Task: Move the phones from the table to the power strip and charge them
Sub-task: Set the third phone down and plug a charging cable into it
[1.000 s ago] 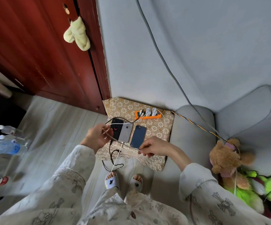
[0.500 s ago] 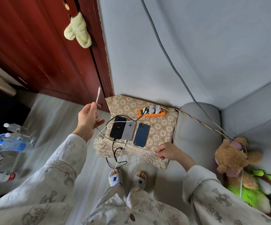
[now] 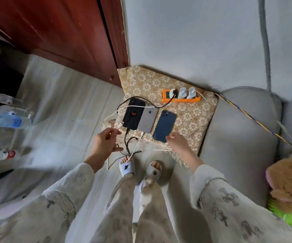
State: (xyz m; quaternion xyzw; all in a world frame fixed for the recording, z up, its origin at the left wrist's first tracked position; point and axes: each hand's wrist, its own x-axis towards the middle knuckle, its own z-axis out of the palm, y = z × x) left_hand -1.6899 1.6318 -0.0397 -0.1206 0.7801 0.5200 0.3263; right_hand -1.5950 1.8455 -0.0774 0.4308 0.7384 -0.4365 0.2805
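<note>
Three phones lie face down side by side on a small table under a floral cloth: a black phone, a silver phone and a blue phone. Behind them sits the orange power strip with three white chargers plugged in. Cables reach the near ends of the black and silver phones. My right hand pinches a white cable just at the blue phone's near end. My left hand hovers by the black phone's near corner, fingers loosely curled around the same cable, whose end dangles below my wrist.
A grey sofa arm stands right of the table, with a teddy bear on it. A red wooden door is at the left. Water bottles stand on the floor to the left. My slippered feet are under the table edge.
My left hand has come down from its raised position to the black phone's near corner, cable still in it. My right hand moved from the cloth's edge up to the blue phone.
</note>
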